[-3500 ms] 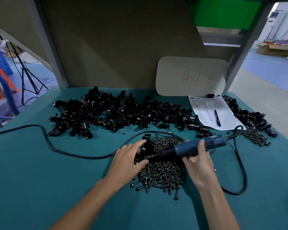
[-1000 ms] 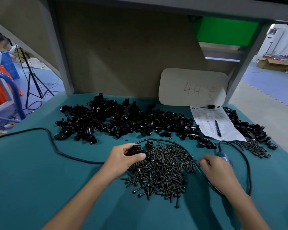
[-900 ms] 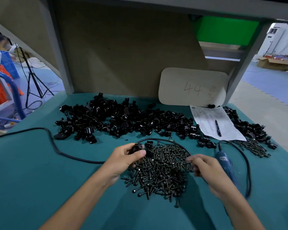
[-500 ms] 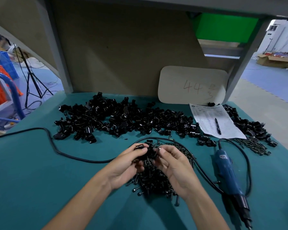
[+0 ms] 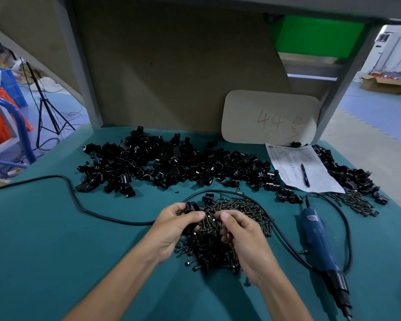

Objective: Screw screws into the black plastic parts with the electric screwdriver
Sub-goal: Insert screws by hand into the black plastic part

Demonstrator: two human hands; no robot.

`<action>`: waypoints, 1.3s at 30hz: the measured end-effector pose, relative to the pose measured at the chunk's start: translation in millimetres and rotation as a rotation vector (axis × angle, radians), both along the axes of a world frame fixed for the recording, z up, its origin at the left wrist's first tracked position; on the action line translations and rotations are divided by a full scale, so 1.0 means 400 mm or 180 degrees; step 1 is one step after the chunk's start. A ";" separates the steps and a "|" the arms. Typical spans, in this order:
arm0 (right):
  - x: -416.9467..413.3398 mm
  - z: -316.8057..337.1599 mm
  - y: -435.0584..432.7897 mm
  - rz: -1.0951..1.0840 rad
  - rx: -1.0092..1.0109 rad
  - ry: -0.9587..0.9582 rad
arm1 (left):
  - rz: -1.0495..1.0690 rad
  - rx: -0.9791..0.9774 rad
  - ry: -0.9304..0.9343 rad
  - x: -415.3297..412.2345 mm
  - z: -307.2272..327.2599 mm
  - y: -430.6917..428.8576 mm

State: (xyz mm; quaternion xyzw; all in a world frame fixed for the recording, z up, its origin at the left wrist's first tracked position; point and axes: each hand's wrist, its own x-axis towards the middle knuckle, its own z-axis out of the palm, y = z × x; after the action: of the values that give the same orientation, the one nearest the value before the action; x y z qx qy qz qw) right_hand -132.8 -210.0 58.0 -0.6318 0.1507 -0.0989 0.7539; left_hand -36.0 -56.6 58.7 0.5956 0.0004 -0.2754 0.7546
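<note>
My left hand point(image 5: 171, 225) grips a small black plastic part point(image 5: 192, 207) between thumb and fingers, just above the left edge of the screw pile point(image 5: 218, 242). My right hand point(image 5: 243, 239) hovers over the same pile with its fingers curled down, thumb and fingertips pinching a dark screw point(image 5: 209, 220) right beside the part. The blue electric screwdriver point(image 5: 317, 239) lies on the green mat to the right of my right hand, bit pointing toward me, with no hand on it.
A long heap of black plastic parts point(image 5: 171, 163) runs across the back of the mat. A paper sheet with a pen point(image 5: 303, 172), more parts and a few screws point(image 5: 354, 202) lie at the right. The black power cord point(image 5: 83, 205) loops across the left.
My right hand set the screwdriver down on the mat at the right and came over to the screw pile. My left hand lifted a black part and keeps holding it.
</note>
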 end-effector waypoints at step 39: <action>0.034 -0.104 0.025 -0.0038 -0.0426 -0.0330 | 0.0241 0.2065 -0.3276 -0.042 -0.120 0.045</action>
State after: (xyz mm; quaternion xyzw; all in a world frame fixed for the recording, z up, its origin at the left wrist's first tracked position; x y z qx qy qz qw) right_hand -119.3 -199.9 16.6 -0.6738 0.1082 -0.1458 0.7162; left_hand -52.7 -38.6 10.8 0.8514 -0.2593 0.0890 0.4473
